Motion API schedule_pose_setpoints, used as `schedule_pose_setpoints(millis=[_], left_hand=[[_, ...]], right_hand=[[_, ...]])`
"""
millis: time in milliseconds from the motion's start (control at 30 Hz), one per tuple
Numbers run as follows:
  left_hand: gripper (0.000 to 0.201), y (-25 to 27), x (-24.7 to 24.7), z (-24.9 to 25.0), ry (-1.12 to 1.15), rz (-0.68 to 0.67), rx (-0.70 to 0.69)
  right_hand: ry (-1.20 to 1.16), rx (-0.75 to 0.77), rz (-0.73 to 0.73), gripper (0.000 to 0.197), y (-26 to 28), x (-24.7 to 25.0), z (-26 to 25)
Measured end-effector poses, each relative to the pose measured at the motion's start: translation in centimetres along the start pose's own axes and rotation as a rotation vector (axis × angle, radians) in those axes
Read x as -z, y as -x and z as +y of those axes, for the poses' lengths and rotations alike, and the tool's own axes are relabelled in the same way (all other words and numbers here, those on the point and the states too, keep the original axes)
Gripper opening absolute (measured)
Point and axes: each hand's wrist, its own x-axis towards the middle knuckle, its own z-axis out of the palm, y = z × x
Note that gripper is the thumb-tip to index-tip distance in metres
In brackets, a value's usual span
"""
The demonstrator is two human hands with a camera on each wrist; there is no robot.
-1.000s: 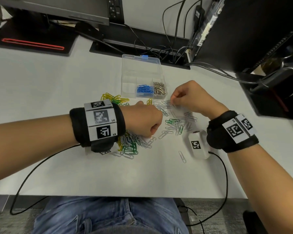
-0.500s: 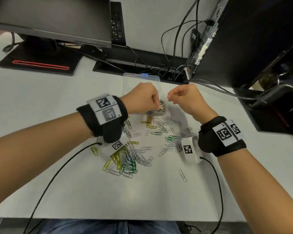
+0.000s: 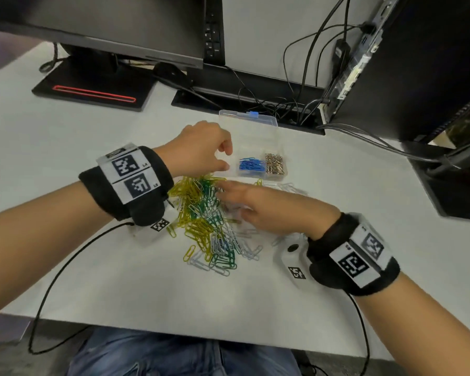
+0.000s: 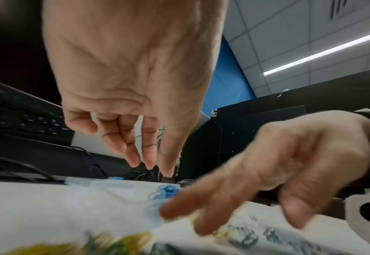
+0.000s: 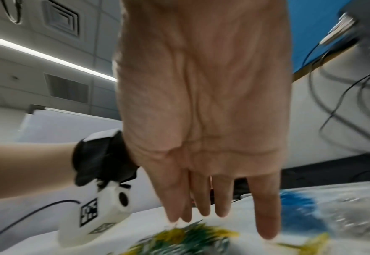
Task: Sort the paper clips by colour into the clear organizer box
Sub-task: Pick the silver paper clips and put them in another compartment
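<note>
On my left wristband [image 3: 128, 180] two white tags carry black square code patterns, each with a small mark at its lower right corner: "L4" on the upper one and what looks like "L6" on the lower, though that is too small to be sure. My right wristband [image 3: 360, 256] bears similar code squares; its tiny characters are unreadable. The white camera housings under both wrists show code patterns only.

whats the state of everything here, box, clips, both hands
clear organizer box: lid open, on the desk
blue clips: sorted in one compartment
metallic clips: sorted in the compartment beside them
mixed clip pile: yellow, green and white, unsorted on the desk
left hand: empty, fingers loosely curled
right hand: fingers spread flat over the pile
</note>
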Motion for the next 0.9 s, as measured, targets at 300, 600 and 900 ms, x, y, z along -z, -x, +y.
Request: schedule_pose_setpoints(millis=[300,600,900], left_hand=[[0.034,4.6,-0.7,-1.1,-0.001,-0.358,-0.149],[0.048,4.3,-1.7,0.1,-0.169,-0.41,-0.246],[0.053,3.5,-0.3,-1.5,-0.166,-0.277,-0.101]], right_hand=[[0.02,-0.203,0.063,0.051,1.9,-0.3,2.2],[0.062,-0.257,0.263,0.031,0.4,0.3,2.4],[0.068,-0.3,0.184,0.016,-0.1,0.2,3.0]])
